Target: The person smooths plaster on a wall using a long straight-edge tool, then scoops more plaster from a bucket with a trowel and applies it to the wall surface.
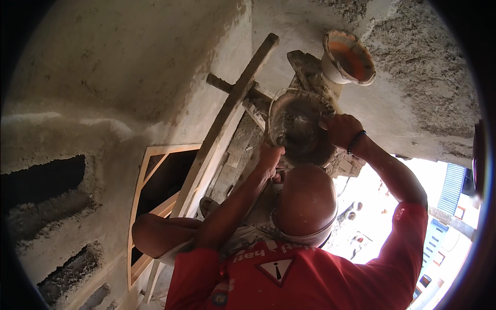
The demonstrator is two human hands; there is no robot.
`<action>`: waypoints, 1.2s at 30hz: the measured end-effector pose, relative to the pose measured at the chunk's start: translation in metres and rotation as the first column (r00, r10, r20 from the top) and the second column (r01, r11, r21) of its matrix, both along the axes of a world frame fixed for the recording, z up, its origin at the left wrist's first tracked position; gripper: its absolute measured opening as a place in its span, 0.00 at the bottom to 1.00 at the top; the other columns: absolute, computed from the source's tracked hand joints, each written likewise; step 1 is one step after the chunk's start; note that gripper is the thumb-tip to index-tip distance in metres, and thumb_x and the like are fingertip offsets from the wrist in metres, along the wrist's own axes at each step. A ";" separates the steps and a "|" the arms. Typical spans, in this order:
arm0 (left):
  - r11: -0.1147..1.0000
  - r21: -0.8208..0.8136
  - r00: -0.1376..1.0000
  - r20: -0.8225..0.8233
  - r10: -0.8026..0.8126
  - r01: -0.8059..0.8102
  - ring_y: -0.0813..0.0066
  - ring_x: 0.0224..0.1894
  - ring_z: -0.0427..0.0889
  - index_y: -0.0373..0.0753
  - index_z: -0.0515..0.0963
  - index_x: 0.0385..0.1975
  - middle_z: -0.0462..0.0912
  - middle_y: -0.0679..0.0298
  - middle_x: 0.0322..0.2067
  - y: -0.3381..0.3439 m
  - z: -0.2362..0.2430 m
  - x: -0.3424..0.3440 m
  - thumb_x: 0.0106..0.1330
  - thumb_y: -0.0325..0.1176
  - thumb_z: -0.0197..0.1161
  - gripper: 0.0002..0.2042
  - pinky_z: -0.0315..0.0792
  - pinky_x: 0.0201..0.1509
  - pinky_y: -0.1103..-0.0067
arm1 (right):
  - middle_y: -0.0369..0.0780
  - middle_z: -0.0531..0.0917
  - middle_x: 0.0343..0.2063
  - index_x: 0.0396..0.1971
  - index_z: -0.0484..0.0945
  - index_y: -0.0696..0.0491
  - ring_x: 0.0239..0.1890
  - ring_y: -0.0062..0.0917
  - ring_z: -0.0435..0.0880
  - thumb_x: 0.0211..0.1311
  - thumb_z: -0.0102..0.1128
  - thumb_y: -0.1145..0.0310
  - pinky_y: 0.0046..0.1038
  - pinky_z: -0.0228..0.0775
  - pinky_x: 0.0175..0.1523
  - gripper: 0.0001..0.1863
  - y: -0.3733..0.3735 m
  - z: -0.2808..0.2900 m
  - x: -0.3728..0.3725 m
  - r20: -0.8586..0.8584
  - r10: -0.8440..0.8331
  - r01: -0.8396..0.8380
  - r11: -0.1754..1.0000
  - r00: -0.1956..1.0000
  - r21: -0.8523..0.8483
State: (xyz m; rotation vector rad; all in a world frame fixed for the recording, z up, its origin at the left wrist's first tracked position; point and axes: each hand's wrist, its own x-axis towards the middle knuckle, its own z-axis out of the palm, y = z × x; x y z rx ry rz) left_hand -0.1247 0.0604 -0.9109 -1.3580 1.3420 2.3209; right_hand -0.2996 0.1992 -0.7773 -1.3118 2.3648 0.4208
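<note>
Neither my left hand nor my right hand is in view. A person in a red shirt bends forward, seen from behind and above, with the head lowered. In front of that person a round, mortar-smeared bucket stands tilted, its dark inside showing. The person's left hand is closed at the near left of its rim. The person's other hand, with a dark bead bracelet at the wrist, is at the rim's right side. What lies in the bucket is too dark to make out.
A smaller bucket, orange inside, stands beyond on a plank. A long wooden pole slants on the left, crossed by a shorter piece. A wooden window frame and a rough wall with holes lie further left. Bright ground shows at right.
</note>
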 end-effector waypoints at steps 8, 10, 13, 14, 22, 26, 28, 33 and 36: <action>0.987 -0.156 0.987 -0.145 -0.066 0.043 0.72 0.28 0.76 0.33 0.70 0.46 0.74 0.62 0.32 0.000 0.007 -0.021 0.45 0.21 0.56 0.23 0.73 0.19 0.76 | 0.44 0.83 0.27 0.41 0.77 0.55 0.33 0.36 0.84 0.62 0.46 0.68 0.36 0.77 0.37 0.13 0.006 -0.012 0.028 0.083 0.188 -0.186 0.982 0.979 -0.029; 0.992 -0.121 0.984 -0.170 -0.053 0.032 0.72 0.27 0.75 0.33 0.71 0.45 0.74 0.62 0.32 -0.003 0.011 -0.024 0.44 0.19 0.55 0.22 0.73 0.19 0.75 | 0.43 0.83 0.27 0.43 0.77 0.54 0.33 0.34 0.84 0.61 0.47 0.68 0.35 0.77 0.36 0.14 0.010 -0.017 0.028 0.124 0.312 -0.321 0.944 0.942 0.068; 0.995 -0.071 0.971 -0.235 0.048 -0.066 0.72 0.26 0.75 0.32 0.71 0.45 0.74 0.62 0.31 -0.002 0.000 -0.025 0.44 0.20 0.55 0.22 0.73 0.21 0.73 | 0.42 0.83 0.27 0.44 0.76 0.54 0.32 0.32 0.84 0.60 0.49 0.67 0.34 0.76 0.35 0.14 0.020 -0.009 0.020 0.193 0.362 -0.388 0.914 0.912 0.119; 0.993 -0.061 0.964 -0.250 0.086 -0.104 0.71 0.26 0.75 0.32 0.71 0.45 0.74 0.62 0.31 -0.003 0.001 -0.024 0.44 0.20 0.55 0.22 0.73 0.21 0.72 | 0.42 0.82 0.27 0.44 0.76 0.54 0.32 0.32 0.84 0.60 0.49 0.67 0.34 0.76 0.35 0.14 0.021 0.000 0.016 0.173 0.365 -0.386 0.916 0.915 0.111; 0.965 -0.249 0.979 -0.202 0.034 -0.085 0.68 0.36 0.74 0.30 0.69 0.47 0.74 0.58 0.35 0.010 0.034 -0.026 0.45 0.21 0.55 0.23 0.71 0.34 0.68 | 0.42 0.83 0.31 0.41 0.80 0.48 0.38 0.34 0.84 0.59 0.50 0.64 0.36 0.77 0.38 0.13 -0.036 0.018 -0.010 -0.100 0.220 -0.197 0.960 0.970 0.202; 0.967 -0.204 0.981 -0.155 0.119 -0.149 0.67 0.40 0.73 0.29 0.68 0.47 0.74 0.56 0.38 0.021 0.032 -0.027 0.45 0.21 0.54 0.23 0.69 0.43 0.68 | 0.45 0.83 0.33 0.35 0.81 0.53 0.36 0.35 0.84 0.52 0.54 0.70 0.37 0.77 0.38 0.11 -0.048 -0.005 0.001 -0.037 0.176 -0.152 0.925 0.984 0.348; 0.966 -0.224 0.990 -0.083 0.116 -0.132 0.67 0.41 0.73 0.29 0.68 0.48 0.74 0.56 0.38 0.026 0.031 -0.025 0.46 0.20 0.54 0.24 0.69 0.45 0.70 | 0.46 0.83 0.35 0.36 0.82 0.53 0.38 0.35 0.84 0.51 0.54 0.70 0.37 0.77 0.39 0.12 -0.050 0.003 -0.003 0.043 0.277 -0.268 0.865 0.960 0.423; 0.982 -0.148 0.987 -0.125 0.096 -0.115 0.64 0.46 0.76 0.29 0.63 0.58 0.75 0.50 0.47 0.026 0.033 -0.018 0.46 0.19 0.53 0.31 0.71 0.48 0.74 | 0.41 0.82 0.26 0.36 0.80 0.54 0.32 0.30 0.83 0.53 0.56 0.69 0.33 0.77 0.33 0.11 -0.030 -0.022 -0.033 0.356 0.169 -0.324 0.840 0.919 0.436; 0.971 -0.127 0.967 -0.184 0.176 -0.201 0.67 0.44 0.76 0.31 0.64 0.57 0.75 0.52 0.46 0.018 0.016 -0.011 0.45 0.18 0.53 0.32 0.71 0.46 0.75 | 0.37 0.77 0.18 0.35 0.77 0.54 0.23 0.25 0.79 0.55 0.56 0.68 0.29 0.75 0.26 0.09 -0.043 -0.017 -0.038 0.536 -0.368 -0.050 0.790 0.760 0.612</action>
